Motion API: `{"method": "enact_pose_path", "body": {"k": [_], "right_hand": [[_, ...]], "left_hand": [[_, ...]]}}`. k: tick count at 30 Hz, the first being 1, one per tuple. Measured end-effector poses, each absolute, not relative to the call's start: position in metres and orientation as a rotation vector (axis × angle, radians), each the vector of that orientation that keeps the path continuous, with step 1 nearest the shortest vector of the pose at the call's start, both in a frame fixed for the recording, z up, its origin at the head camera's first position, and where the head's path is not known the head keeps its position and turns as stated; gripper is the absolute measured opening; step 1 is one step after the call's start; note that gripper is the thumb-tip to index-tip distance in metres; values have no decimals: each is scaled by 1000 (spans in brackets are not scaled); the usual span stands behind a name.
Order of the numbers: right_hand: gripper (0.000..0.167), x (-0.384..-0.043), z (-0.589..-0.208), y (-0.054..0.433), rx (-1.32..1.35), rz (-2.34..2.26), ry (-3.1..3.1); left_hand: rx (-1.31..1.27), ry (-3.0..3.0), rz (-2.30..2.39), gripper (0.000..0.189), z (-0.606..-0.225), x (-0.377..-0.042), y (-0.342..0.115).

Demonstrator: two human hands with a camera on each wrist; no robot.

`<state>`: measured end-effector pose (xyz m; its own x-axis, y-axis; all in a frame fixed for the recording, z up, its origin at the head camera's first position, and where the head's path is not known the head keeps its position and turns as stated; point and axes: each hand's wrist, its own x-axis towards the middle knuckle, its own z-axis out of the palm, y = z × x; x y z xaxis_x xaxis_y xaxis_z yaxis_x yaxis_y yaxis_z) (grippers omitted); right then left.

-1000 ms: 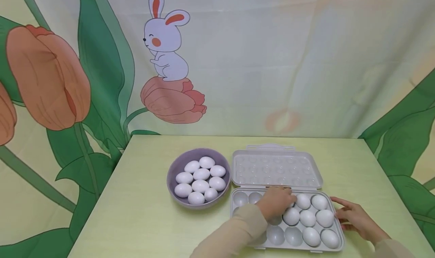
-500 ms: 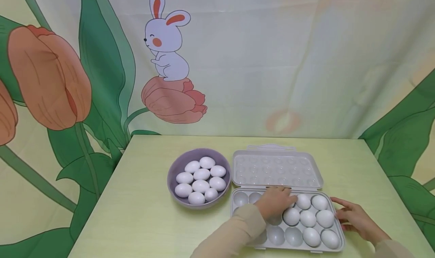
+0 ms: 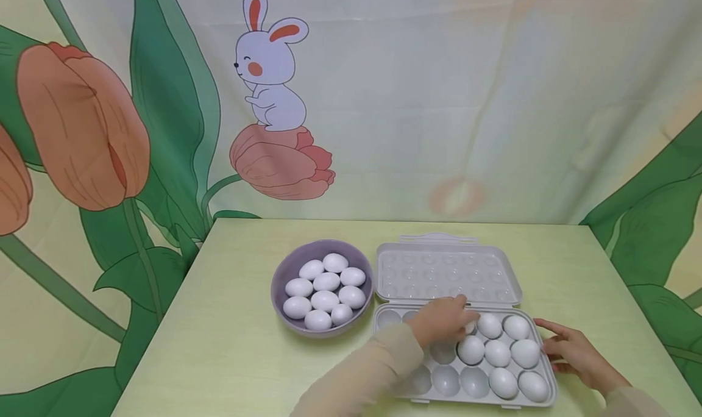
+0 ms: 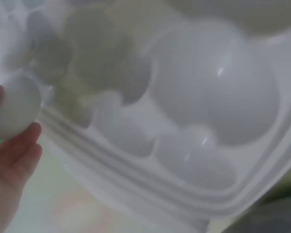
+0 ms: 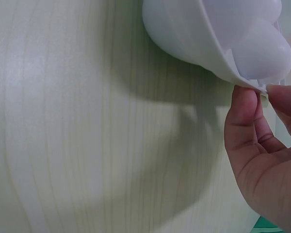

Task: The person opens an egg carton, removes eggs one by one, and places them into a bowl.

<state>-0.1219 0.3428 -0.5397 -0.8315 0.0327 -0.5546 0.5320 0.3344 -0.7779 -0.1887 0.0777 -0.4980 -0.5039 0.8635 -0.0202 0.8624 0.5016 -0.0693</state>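
An egg box (image 3: 428,399) lies unfolded near the table's front right, its base part filled with white eggs (image 3: 497,353) towards the right. My left hand (image 3: 441,319) reaches over the base's back row. In the left wrist view, the thumb and fingers of that left hand (image 4: 12,167) pinch a white egg (image 4: 20,108) at the row of cups along the hinge side. Several cups on the left and front hold no egg. At the right end, my right hand (image 3: 576,356) pinches the box's rim, as the right wrist view shows fingers (image 5: 243,104) against the edge.
A purple bowl (image 3: 278,283) with several white eggs stands left of the box. The box's lid (image 3: 446,270) lies flat behind the base. Behind the table (image 3: 230,344) hangs a printed curtain (image 3: 384,130) with a rabbit and tulips.
My left hand has shifted slightly to the left and its fingers have changed position over the back row. The right hand stays at the box's right end.
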Motion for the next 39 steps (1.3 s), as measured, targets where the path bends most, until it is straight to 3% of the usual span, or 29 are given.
{"method": "enact_pose_path", "body": {"k": [10, 26, 39], "right_hand": [[63, -120, -541, 343, 471, -1532, 2166], [64, -122, -538, 344, 492, -1524, 2136], [64, -122, -538, 344, 494, -1508, 2157]], "left_hand": [[-1610, -2698, 23, 33, -450, -211, 60], [-1297, -2942, -348, 36, -397, -262, -13], [-943, -3083, -534, 37, -409, -282, -82]]}}
